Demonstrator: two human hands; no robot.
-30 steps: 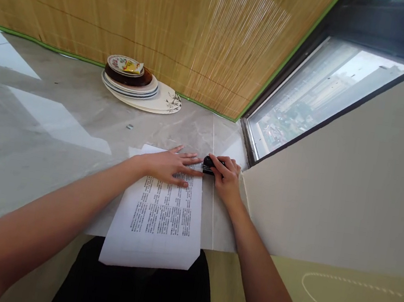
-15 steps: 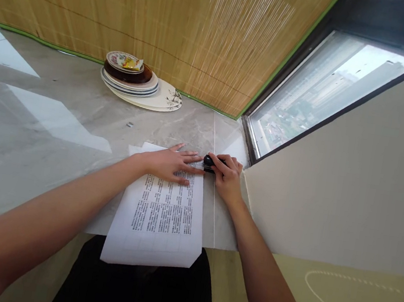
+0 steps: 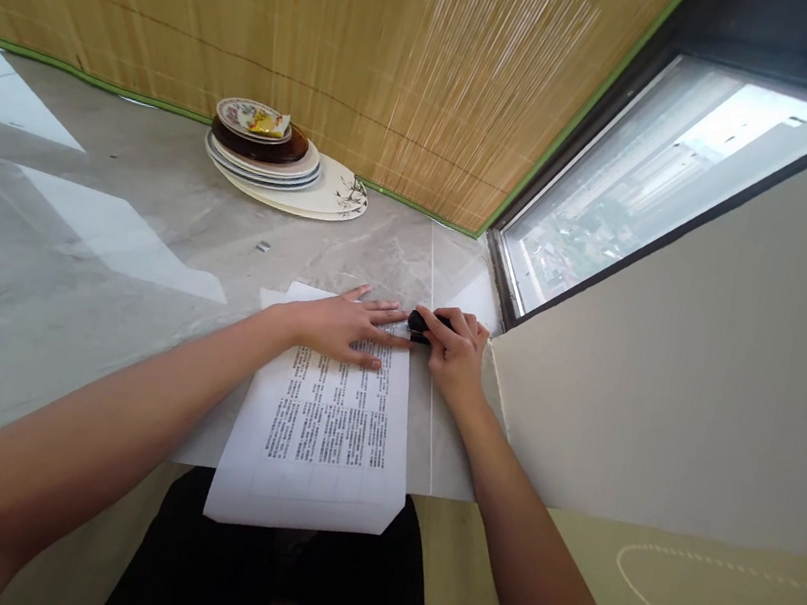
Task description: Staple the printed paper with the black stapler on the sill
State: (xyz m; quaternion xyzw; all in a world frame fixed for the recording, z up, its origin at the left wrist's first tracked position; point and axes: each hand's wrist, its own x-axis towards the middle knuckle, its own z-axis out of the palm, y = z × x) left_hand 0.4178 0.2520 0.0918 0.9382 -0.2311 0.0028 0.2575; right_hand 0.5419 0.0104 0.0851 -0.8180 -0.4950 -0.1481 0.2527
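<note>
A printed sheet of paper point(image 3: 322, 442) lies on the grey marble counter point(image 3: 108, 299), its near end hanging over the counter's front edge. My left hand point(image 3: 339, 325) lies flat on the top of the sheet, fingers stretched out. My right hand point(image 3: 453, 350) is closed round a small black stapler point(image 3: 416, 324) at the sheet's top right corner. Most of the stapler is hidden under my fingers.
A stack of plates point(image 3: 283, 168) stands at the back against a bamboo blind point(image 3: 300, 24). A small metal bit point(image 3: 263, 245) lies on the counter between plates and paper. A window point(image 3: 640, 186) and a beige wall point(image 3: 731, 341) close the right side.
Both hands stay where they were on the paper and the stapler. Only the camera has shifted slightly.
</note>
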